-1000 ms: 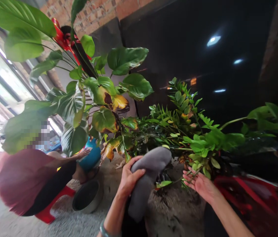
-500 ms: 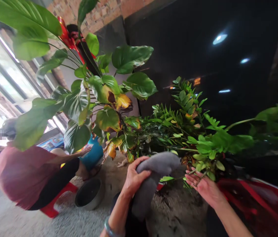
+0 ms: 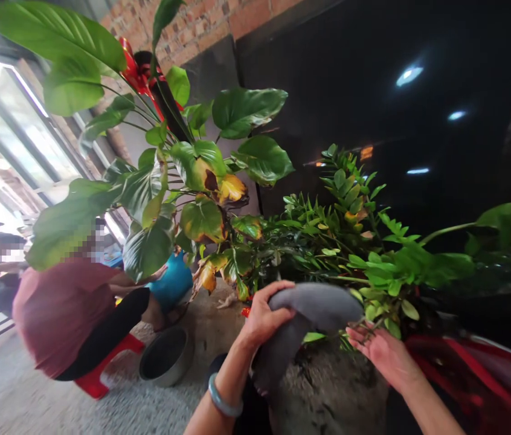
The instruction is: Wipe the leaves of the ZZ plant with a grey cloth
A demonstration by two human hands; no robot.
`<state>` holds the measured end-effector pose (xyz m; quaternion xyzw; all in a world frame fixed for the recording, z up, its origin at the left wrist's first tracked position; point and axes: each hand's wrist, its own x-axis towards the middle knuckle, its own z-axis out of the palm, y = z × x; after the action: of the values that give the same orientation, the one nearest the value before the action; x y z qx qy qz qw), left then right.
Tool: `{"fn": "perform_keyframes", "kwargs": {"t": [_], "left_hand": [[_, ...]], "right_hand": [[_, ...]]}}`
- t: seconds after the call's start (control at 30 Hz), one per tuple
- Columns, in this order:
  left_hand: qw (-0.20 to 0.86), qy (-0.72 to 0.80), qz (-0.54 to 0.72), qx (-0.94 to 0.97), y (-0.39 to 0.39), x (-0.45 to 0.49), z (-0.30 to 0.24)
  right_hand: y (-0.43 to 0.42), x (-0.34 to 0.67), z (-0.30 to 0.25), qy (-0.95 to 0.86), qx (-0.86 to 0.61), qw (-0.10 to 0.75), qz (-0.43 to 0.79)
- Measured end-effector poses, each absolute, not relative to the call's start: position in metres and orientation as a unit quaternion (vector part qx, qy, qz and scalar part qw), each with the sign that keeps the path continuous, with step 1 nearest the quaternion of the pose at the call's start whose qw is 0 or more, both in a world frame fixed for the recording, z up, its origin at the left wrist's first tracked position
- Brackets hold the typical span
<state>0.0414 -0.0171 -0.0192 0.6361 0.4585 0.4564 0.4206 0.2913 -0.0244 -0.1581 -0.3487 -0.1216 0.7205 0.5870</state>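
My left hand (image 3: 267, 317) grips a grey cloth (image 3: 314, 302), its thumb and fingers closed on the fabric. One end of the cloth stretches right toward the green plant (image 3: 385, 296), while the rest hangs below the hand. My right hand (image 3: 385, 356) is turned palm up under the plant's low leaves, with a thin stem (image 3: 368, 331) held at its fingers. The cloth's tip lies close to those fingers; I cannot tell whether they touch.
A tall potted plant (image 3: 201, 220) with yellowing leaves stands ahead. To the left, a person (image 3: 65, 308) sits on a red stool (image 3: 96, 377) by a dark basin (image 3: 167, 356) and a blue container (image 3: 171, 281). Red plastic (image 3: 477, 368) lies at right, before a dark glossy panel (image 3: 373, 103).
My left hand and the cloth have moved right, bringing the cloth's end nearer my right hand. My right hand stays at the stem. The view has shifted slightly.
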Motion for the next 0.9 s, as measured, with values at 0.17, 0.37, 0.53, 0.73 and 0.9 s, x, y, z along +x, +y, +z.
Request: {"fn": "perform_keyframes", "kwargs": {"t": [0.17, 0.37, 0.53, 0.73, 0.9], "left_hand": [[0.329, 0.461, 0.522, 0.637, 0.019, 0.05, -0.01], [0.399, 0.465, 0.327, 0.719, -0.003, 0.047, -0.063], [0.365, 0.457, 0.448, 0.676, 0.0, 0.041, -0.021], [0.309, 0.509, 0.466, 0.655, 0.013, 0.038, -0.036], [0.4, 0.489, 0.305, 0.712, -0.025, 0.023, -0.065]], "right_hand": [[-0.024, 0.288, -0.152, -0.116, -0.351, 0.585, 0.722], [-0.024, 0.291, -0.158, -0.119, -0.359, 0.584, 0.718], [-0.024, 0.293, -0.158, -0.121, -0.359, 0.584, 0.718], [-0.023, 0.289, -0.161, -0.129, -0.342, 0.584, 0.725], [-0.027, 0.291, -0.163, -0.128, -0.366, 0.573, 0.722]]}}
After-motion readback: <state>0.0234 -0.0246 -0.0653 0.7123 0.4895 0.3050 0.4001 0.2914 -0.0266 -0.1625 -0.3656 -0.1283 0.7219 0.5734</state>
